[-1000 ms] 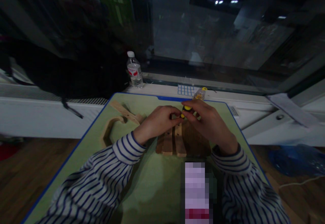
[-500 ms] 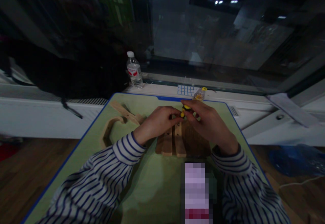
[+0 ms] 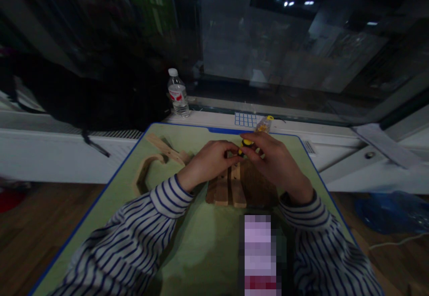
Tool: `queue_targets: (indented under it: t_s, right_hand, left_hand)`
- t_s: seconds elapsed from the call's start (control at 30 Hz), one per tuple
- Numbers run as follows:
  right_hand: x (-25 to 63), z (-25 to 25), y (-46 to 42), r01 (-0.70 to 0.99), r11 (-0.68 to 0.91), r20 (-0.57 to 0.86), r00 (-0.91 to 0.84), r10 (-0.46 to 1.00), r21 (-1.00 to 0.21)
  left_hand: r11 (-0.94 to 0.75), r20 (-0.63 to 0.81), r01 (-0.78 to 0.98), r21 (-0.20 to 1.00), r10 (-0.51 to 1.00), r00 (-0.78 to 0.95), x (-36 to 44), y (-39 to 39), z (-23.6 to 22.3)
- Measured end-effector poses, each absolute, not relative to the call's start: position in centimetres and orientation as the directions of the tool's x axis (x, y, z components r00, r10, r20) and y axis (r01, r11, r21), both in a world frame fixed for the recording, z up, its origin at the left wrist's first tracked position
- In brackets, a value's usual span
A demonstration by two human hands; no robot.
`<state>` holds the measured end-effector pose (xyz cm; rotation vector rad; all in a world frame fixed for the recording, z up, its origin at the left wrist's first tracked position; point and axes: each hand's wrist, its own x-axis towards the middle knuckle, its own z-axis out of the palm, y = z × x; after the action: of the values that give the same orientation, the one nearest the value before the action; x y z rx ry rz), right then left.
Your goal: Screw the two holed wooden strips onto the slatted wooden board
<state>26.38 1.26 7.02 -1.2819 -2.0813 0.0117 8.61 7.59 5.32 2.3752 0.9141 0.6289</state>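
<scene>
A short yellow-and-black screwdriver (image 3: 247, 142) stands between my hands above the wooden pieces; its tip is hidden. My right hand (image 3: 273, 159) is closed around its upper part, fingers over the top. From the left, my left hand (image 3: 211, 159) pinches near its lower end with thumb and forefinger. Below them, two light wooden strips (image 3: 238, 191) with small dark holes lie side by side on a darker brown board (image 3: 258, 184). The strips' far ends are partly covered by my fingers.
Left on the green table (image 3: 187, 242) lie a curved wooden piece (image 3: 143, 171) and a straight wooden piece (image 3: 164, 146). A water bottle (image 3: 178, 95) and a small clear bag with yellow bits (image 3: 264, 124) are at the windowsill. A pixelated patch covers the front.
The fingers of my right hand have shifted slightly around the screwdriver's handle. My left hand keeps nearly the same place, and the wooden pieces lie as before.
</scene>
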Motion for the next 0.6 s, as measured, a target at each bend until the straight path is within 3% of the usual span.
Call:
queue_targets:
  t_s: [0.6]
  right_hand:
    - [26.2, 6.92, 1.32, 0.788, 0.515, 0.55, -0.279, 0.787, -0.338]
  left_hand:
    - [-0.657, 0.243, 0.459, 0.598, 0.695, 0.677, 8.66, 7.44, 5.27]
